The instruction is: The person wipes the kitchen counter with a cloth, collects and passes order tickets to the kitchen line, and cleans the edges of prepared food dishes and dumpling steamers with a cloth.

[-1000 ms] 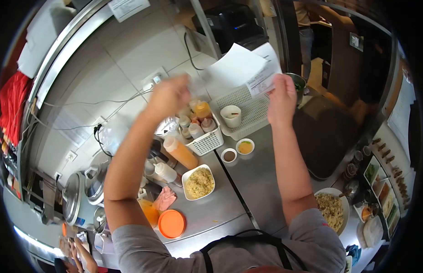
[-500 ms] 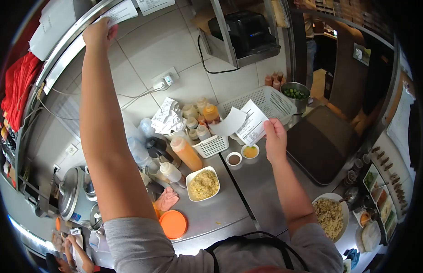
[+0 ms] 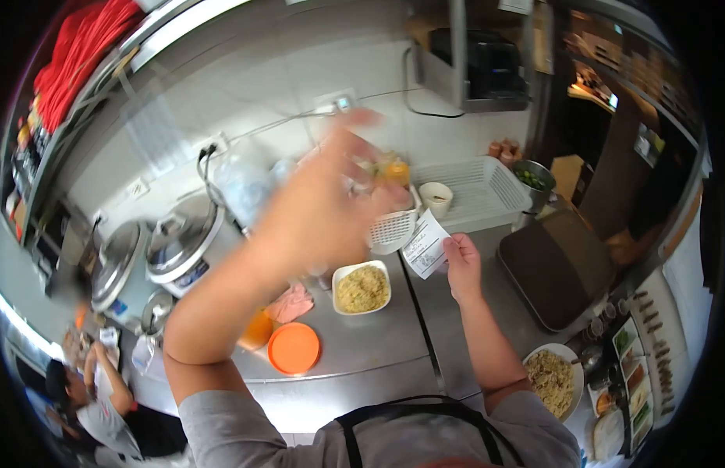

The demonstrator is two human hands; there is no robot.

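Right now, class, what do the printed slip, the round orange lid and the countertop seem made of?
Printed slip: apparently matte white paper, thin and bearing dark print. Orange lid: probably smooth plastic, given its even colour. Countertop: likely stainless steel, grey with soft reflections.

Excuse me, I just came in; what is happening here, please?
A person works at a metal counter. The right hand holds a printed slip by its edge. The left hand is raised, blurred, with fingers spread; no object can be made out in it. A square white bowl of rice-like food stands near an orange lid.
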